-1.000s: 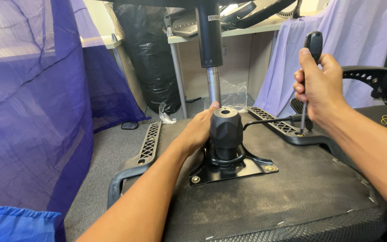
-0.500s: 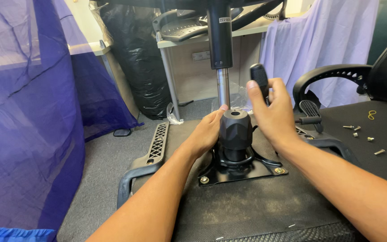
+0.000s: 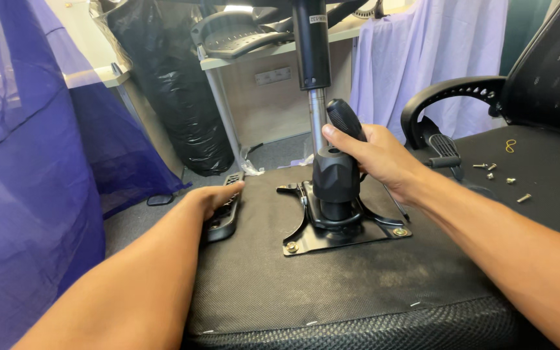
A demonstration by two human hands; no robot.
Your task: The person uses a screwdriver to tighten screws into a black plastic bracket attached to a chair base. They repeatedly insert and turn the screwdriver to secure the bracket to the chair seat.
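Seen from a head-worn camera, a person works on an upturned office chair. The right hand (image 3: pixel 380 159) is closed in a fist around the black ribbed handle of a screwdriver (image 3: pixel 345 120), thumb lying along the grip; the thin shaft runs down and to the right behind the wrist. The handle sits just beside the chair's gas-lift column (image 3: pixel 312 65), a black tube with a bare metal rod below it, rising from a black collar (image 3: pixel 336 178).

The left hand (image 3: pixel 218 194) lies palm down with its fingers loosely curled, resting on a black slotted armrest (image 3: pixel 225 217) at the left edge of the seat underside (image 3: pixel 332 279). It grips nothing firmly that can be made out.

The collar stands on a black metal mounting plate (image 3: pixel 345 233) lying flat on the dusty black fabric underside; brass-coloured bolts show at its near corners.

To the right lies a second chair's seat (image 3: pixel 539 168) with a curved black armrest, and a few loose screws (image 3: pixel 490 170) are scattered on it. Purple cloth (image 3: pixel 27 194) hangs at left, and a black plastic sack (image 3: pixel 170 91) stands behind.
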